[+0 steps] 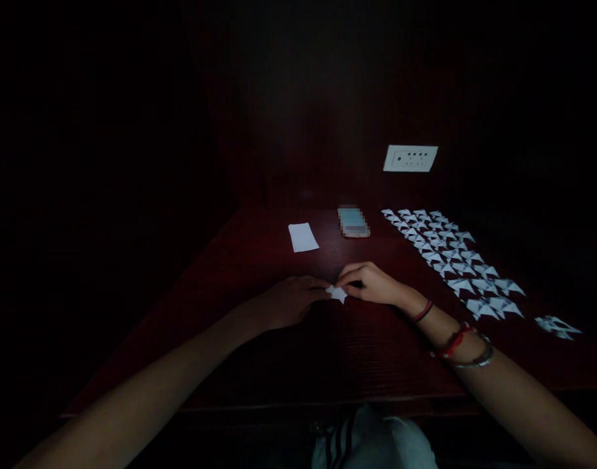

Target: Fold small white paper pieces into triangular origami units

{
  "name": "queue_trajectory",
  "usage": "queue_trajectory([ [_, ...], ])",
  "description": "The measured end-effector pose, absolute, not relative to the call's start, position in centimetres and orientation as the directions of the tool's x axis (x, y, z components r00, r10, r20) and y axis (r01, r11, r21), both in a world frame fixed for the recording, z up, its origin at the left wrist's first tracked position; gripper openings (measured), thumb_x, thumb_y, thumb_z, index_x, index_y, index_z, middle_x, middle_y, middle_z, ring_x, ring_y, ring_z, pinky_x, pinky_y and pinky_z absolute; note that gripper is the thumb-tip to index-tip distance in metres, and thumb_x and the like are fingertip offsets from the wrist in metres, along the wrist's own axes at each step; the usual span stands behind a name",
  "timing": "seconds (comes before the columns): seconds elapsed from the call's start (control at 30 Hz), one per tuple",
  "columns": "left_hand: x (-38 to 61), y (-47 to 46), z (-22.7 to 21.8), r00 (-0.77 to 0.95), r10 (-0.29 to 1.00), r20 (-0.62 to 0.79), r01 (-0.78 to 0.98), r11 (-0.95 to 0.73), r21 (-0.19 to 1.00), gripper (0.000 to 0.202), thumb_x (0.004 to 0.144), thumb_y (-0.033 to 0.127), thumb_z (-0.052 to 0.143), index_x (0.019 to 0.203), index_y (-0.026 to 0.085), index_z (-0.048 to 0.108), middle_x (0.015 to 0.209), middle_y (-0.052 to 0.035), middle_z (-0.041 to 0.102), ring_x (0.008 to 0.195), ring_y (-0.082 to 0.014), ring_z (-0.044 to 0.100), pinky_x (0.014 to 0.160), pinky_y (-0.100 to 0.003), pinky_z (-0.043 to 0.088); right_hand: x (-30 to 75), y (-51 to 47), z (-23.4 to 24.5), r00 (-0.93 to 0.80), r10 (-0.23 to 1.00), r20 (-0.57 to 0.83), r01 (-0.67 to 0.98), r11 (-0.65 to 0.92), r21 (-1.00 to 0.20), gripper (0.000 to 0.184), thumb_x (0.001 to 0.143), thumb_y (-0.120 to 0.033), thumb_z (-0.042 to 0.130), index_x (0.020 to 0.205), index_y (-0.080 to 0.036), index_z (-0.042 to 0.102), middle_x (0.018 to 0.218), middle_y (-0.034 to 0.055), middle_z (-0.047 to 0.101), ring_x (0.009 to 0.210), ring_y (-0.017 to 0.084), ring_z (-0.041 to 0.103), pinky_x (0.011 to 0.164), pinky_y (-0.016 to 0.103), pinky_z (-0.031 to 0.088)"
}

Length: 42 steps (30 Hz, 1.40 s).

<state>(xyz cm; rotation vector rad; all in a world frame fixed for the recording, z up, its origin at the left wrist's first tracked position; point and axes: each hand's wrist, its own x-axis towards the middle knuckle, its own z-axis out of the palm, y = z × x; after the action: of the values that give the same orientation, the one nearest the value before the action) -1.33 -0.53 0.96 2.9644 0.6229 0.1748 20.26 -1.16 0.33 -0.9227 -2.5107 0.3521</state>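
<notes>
A small white folded paper piece [337, 294] with pointed corners lies on the dark red table [259, 371], between my two hands. My left hand [293, 301] reaches in from the left, fingers pressed together on the paper's left edge. From the other side, my right hand [373, 284] is closed, thumb and index finger pinching the paper's upper right edge. A stack of white paper [303, 238] rests beyond my left hand. The paper under my fingertips is partly hidden.
A phone [354, 222] with a blurred screen lies near the back. Several folded paper shapes [459, 267] stand in rows at the right, and one folded shape [558, 327] sits apart, nearer me. A white socket panel [410, 158] is on the back wall.
</notes>
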Motion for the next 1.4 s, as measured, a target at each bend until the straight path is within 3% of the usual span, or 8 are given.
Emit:
queue_trajectory([
  [0.2, -1.3, -0.3, 0.7, 0.909, 0.405, 0.101, 0.392, -0.911, 0.127, 0.048, 0.072, 0.003, 0.037, 0.113, 0.026, 0.042, 0.123, 0.0031, 0.038, 0.108, -0.0137, 0.036, 0.091, -0.03, 0.027, 19.9, -1.4, 0.5, -0.718, 0.636, 0.282, 0.586, 0.772, -0.247, 0.033, 0.071, -0.005, 0.043, 0.097, -0.017, 0.059, 0.086, 0.0047, 0.056, 0.078, 0.012, 0.051, 0.071, 0.024, 0.041],
  [0.37, -1.2, -0.4, 0.7, 0.903, 0.415, 0.108, 0.406, -0.908, 0.099, 0.044, 0.074, 0.005, 0.037, 0.113, 0.024, 0.042, 0.12, 0.0012, 0.04, 0.105, -0.0159, 0.038, 0.089, -0.031, 0.028, 19.5, -1.7, 0.7, -0.726, 0.642, 0.246, 0.644, 0.76, -0.083, 0.026, 0.072, -0.009, 0.044, 0.09, -0.016, 0.061, 0.083, 0.0051, 0.055, 0.077, 0.013, 0.051, 0.071, 0.025, 0.039],
  [0.5, -1.2, -0.7, 1.0, 0.9, 0.422, 0.106, 0.413, -0.905, 0.098, 0.042, 0.075, 0.006, 0.036, 0.112, 0.025, 0.042, 0.119, 0.002, 0.041, 0.101, -0.0157, 0.04, 0.088, -0.031, 0.029, 19.5, -1.8, 1.1, -0.736, 0.637, 0.23, 0.65, 0.76, -0.022, 0.024, 0.072, -0.009, 0.044, 0.084, -0.017, 0.063, 0.079, 0.0045, 0.056, 0.076, 0.014, 0.05, 0.073, 0.027, 0.037],
  [0.73, -1.2, -0.9, 1.2, 0.896, 0.433, 0.104, 0.425, -0.901, 0.085, 0.041, 0.075, 0.007, 0.036, 0.111, 0.025, 0.043, 0.119, 0.0021, 0.04, 0.102, -0.0164, 0.039, 0.088, -0.032, 0.028, 20.3, -2.2, 1.4, -0.742, 0.629, 0.235, 0.637, 0.769, -0.048, 0.026, 0.071, -0.005, 0.044, 0.081, -0.017, 0.064, 0.076, 0.0042, 0.057, 0.075, 0.014, 0.049, 0.076, 0.027, 0.037],
  [1.07, -1.1, -1.1, 0.8, 0.885, 0.436, 0.165, 0.436, -0.899, 0.038, 0.036, 0.074, 0.012, 0.042, 0.108, 0.022, 0.046, 0.105, -0.0039, 0.043, 0.095, -0.0177, 0.041, 0.081, -0.031, 0.034, 21.0, -1.5, 1.0, -0.652, 0.687, 0.321, 0.675, 0.719, -0.168, 0.04, 0.073, -0.004, 0.04, 0.107, -0.02, 0.052, 0.091, 0.0044, 0.053, 0.079, 0.012, 0.05, 0.071, 0.025, 0.041],
  [1.27, -1.1, -1.2, 0.8, 0.896, 0.409, 0.173, 0.41, -0.911, 0.035, 0.035, 0.076, 0.013, 0.042, 0.11, 0.022, 0.044, 0.105, -0.004, 0.043, 0.094, -0.017, 0.042, 0.081, -0.03, 0.035, 20.3, -1.2, 0.4, -0.724, 0.624, 0.293, 0.625, 0.774, -0.101, 0.037, 0.072, -0.004, 0.043, 0.102, -0.021, 0.056, 0.091, 0.005, 0.053, 0.086, 0.015, 0.049, 0.074, 0.027, 0.04],
  [1.4, -1.0, -1.0, 0.8, 0.884, 0.435, 0.171, 0.433, -0.9, 0.05, 0.037, 0.078, 0.014, 0.04, 0.114, 0.02, 0.04, 0.105, -0.0039, 0.045, 0.094, -0.0166, 0.043, 0.082, -0.03, 0.035, 20.2, -1.1, 0.3, -0.736, 0.616, 0.28, 0.608, 0.784, -0.123, 0.033, 0.072, -0.003, 0.042, 0.097, -0.018, 0.058, 0.09, 0.005, 0.054, 0.085, 0.014, 0.049, 0.074, 0.026, 0.04],
])
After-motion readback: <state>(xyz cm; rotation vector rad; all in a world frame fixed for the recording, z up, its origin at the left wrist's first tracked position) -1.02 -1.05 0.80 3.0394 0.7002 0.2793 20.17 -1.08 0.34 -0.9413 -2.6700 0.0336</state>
